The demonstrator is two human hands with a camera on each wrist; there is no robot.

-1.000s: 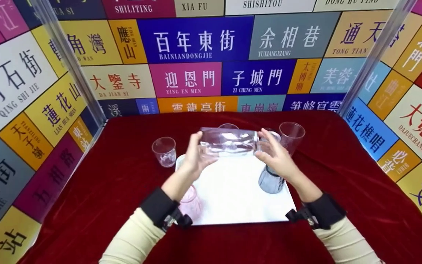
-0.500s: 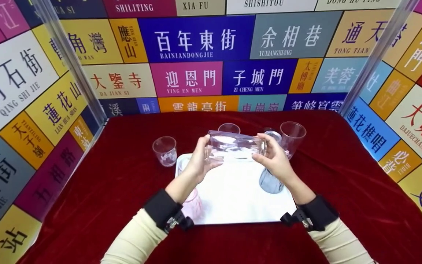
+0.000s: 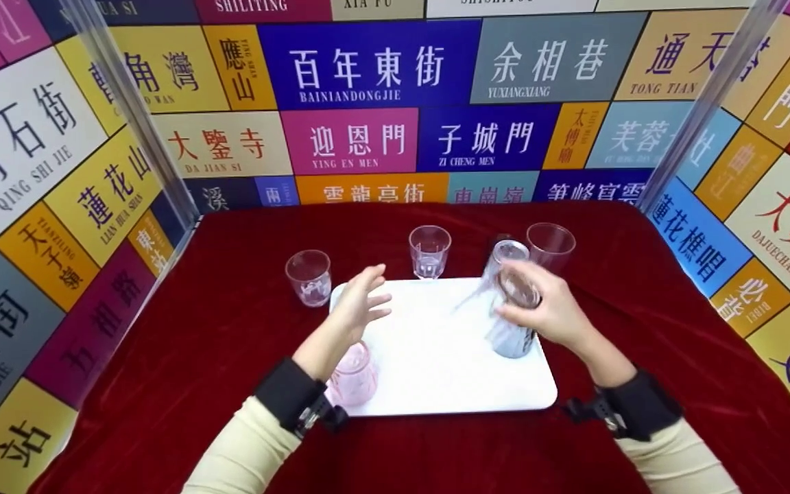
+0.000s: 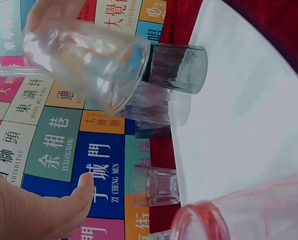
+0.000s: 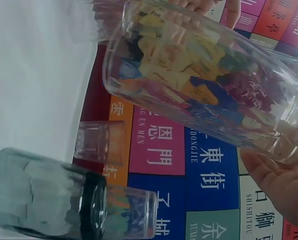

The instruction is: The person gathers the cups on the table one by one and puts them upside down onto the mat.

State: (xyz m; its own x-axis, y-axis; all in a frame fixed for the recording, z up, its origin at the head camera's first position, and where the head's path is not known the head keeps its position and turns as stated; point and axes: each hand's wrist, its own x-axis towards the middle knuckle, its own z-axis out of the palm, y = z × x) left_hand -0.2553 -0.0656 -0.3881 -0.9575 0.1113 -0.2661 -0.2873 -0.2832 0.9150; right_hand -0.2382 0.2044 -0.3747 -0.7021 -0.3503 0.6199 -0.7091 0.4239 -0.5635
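My right hand (image 3: 553, 302) grips a tall clear drinking glass (image 5: 199, 85) near one end, tilted above the right part of the white tray (image 3: 429, 384). Motion blurs the glass in the head view. In the left wrist view its open rim points toward the tray. My left hand (image 3: 357, 305) holds nothing; its fingers are spread above the tray's left side, apart from the glass. Below the right hand stands a grey glass (image 3: 510, 342) on the tray. A pink glass (image 3: 354, 377) stands at the tray's near left corner.
Behind the tray stand several clear glasses, among them a left one (image 3: 309, 280), a middle one (image 3: 429, 252) and a right one (image 3: 551, 245). A greyish glass (image 3: 507, 252) is beside the right one. Dark red cloth (image 3: 230, 329) covers the table, with lettered panels around it.
Both hands held the clear glass between them before. My left hand has let go and moved slightly left; the right has carried the glass to the right and tilted it.
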